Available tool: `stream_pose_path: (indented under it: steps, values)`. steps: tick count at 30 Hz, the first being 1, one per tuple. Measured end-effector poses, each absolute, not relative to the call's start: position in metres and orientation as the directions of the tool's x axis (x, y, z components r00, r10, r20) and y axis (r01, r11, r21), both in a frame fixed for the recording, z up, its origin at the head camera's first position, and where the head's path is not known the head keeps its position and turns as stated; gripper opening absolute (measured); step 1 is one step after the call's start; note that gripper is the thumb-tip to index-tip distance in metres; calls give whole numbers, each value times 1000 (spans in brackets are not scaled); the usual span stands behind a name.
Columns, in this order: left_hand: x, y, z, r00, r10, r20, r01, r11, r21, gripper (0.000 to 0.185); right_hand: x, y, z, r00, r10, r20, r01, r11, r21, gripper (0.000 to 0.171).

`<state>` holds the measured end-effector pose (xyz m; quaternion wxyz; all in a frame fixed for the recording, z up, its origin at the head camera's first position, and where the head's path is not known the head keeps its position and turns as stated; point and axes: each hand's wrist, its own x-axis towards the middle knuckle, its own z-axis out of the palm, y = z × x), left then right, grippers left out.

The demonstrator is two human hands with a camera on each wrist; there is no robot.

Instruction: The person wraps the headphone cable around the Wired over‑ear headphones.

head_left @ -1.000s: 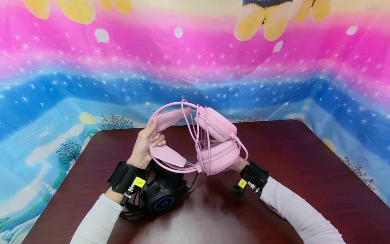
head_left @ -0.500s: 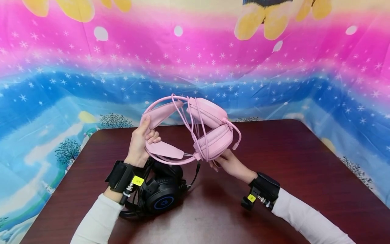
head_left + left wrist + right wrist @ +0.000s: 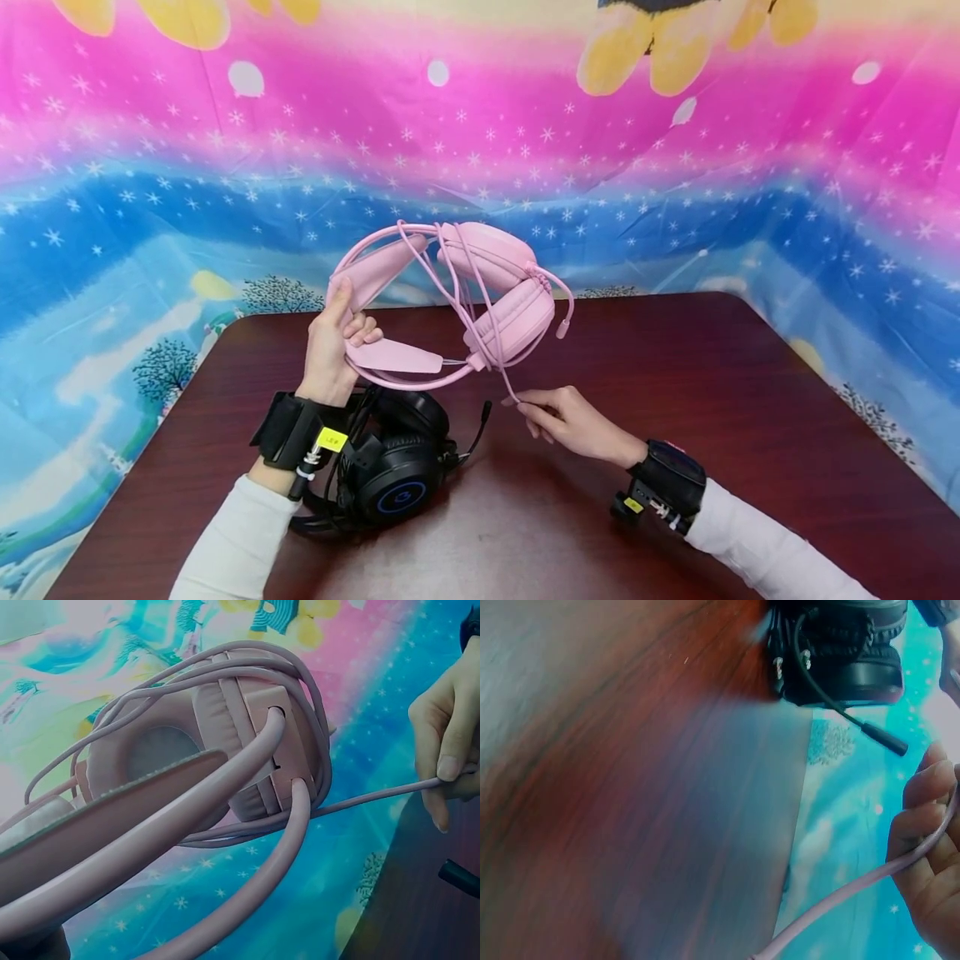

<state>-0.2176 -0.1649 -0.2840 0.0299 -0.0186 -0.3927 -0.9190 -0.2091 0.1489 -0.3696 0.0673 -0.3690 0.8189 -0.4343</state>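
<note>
My left hand [image 3: 327,354] grips the headband of a pink headset [image 3: 517,321] and holds it above the table. Its pink cable [image 3: 375,796] is wound in several loops around the ear cups. Pinched between thumb and fingers of my right hand [image 3: 576,427], one stretch of the cable runs taut, down and right from the lower ear cup. In the right wrist view, the cable [image 3: 840,897] crosses the fingers and trails on past them. A small microphone boom [image 3: 564,325] sticks out from the ear cups.
A black headset [image 3: 401,475] with a blue ring logo lies on the dark brown table [image 3: 712,375], below my left hand. Its microphone [image 3: 480,427] points to the right. A patterned cloth [image 3: 480,150] hangs behind and around the table.
My right hand has come out from behind the ear cups and moved down and right, drawing out a length of cable. The pink headset has shifted left and slightly up with my left hand.
</note>
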Motion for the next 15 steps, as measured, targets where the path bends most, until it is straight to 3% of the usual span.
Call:
stream_pose_path:
  steps: [10, 15]
  values:
    - [-218, -167, -283, -996, -78, 47, 88, -696, 712, 33, -207, 168, -376, -729, -638, 247, -570, 366, -736, 28]
    - [-219, -166, -284, -994, -109, 33, 100, -696, 711, 32, -199, 171, -380, -711, -631, 311, -596, 306, -742, 16]
